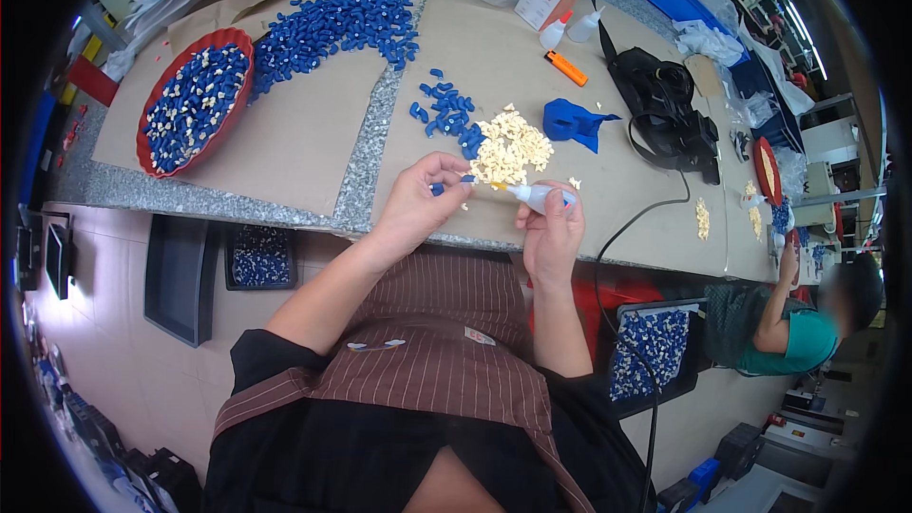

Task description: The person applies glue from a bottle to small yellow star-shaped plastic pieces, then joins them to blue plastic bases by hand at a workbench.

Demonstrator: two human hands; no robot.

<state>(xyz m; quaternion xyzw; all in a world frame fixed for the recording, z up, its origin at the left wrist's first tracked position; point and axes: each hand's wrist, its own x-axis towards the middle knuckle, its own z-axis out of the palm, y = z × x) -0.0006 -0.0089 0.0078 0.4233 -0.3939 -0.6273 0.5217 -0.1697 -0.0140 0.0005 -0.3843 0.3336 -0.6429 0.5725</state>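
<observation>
My left hand pinches a small blue plastic piece between thumb and fingertips. Another blue piece shows by its fingers. In my right hand is a small white squeeze bottle, lying nearly sideways. Its yellowish nozzle points left, close to the blue piece; I cannot tell if they touch. Just beyond both hands lies a heap of small cream-coloured pieces. Beside it, on the left, is a small group of loose blue pieces.
A red bowl of blue and cream pieces stands left, near a big blue pile. Farther right are a blue cloth, an orange cutter, bottles and black straps with a cable. A co-worker sits at the right.
</observation>
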